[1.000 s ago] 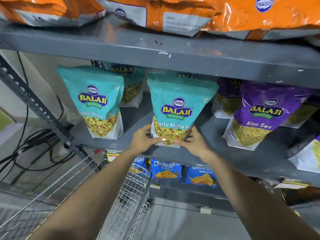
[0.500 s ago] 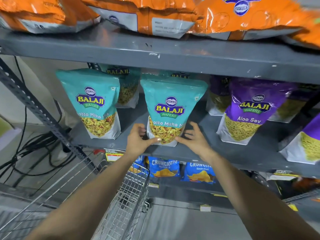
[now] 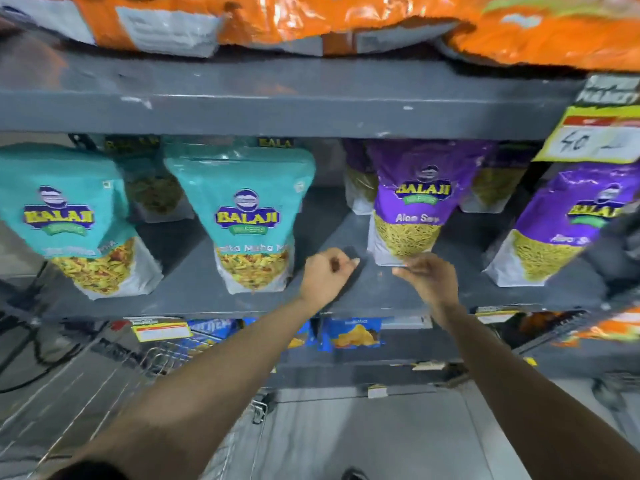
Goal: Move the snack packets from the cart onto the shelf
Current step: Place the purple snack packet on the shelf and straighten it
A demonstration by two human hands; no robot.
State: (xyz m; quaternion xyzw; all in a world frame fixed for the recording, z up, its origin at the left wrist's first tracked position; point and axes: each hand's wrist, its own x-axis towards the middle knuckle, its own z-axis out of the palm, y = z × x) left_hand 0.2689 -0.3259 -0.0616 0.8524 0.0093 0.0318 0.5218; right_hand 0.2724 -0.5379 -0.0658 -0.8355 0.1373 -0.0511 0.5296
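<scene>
a: two tiers of grey shelf fill the view. orange bags lie on the top one, and teal and purple pouches stand on the middle one. the cart is low on the left, and i can't see any packets in it.

b: where's the task's packet?

a: my guess is it's the teal pouch, upright near the front edge of the shelf, with a second teal pouch well apart on its left and more tucked behind. it's matte teal on top with a clear window over yellow mix and a white gusset at the base. the picture is blurred, so fine print is lost.

b: and the hands?

a: both are empty, between the teal pouch and the purple pouch. the left hand is curled into a loose fist, fingers pressed together and pinching nothing. the right hand is half open, fingers loosely spread just beside the purple pouch's base. i can't tell if they touch it.

b: any risk?

a: a brush from the right hand could tip the purple pouch forward off the edge, since these stand on narrow bases. the teal pouch leans a little too, so an arm knocking it could topple it.
</scene>
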